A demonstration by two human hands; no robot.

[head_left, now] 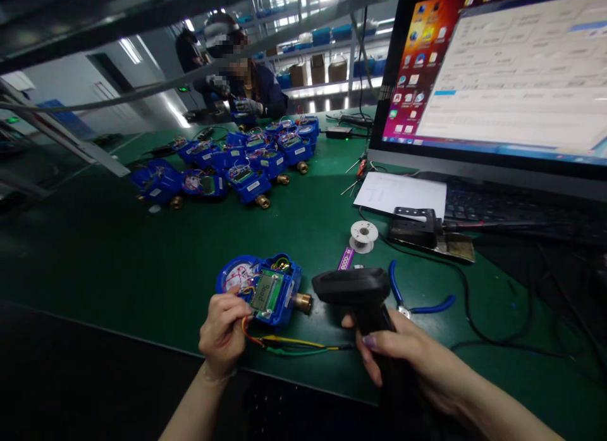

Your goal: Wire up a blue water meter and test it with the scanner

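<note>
A blue water meter [265, 289] with its cover off lies on the green mat [142, 270] in front of me, its small LCD board and brass fitting showing. My left hand [222, 330] grips the meter's near edge, by the red, yellow and green wires [294, 345] that trail to the right. My right hand [403, 355] holds a black handheld barcode scanner [353, 289] by its grip, with the scanner's head just right of the meter's brass fitting.
Several more open blue meters [246, 162] sit in rows at the back left. Blue-handled pliers [417, 302], a solder spool [363, 233], a soldering stand [417, 226], a paper sheet [401, 193], a keyboard [512, 207] and a monitor [497, 74] lie right. A co-worker [246, 80] sits opposite.
</note>
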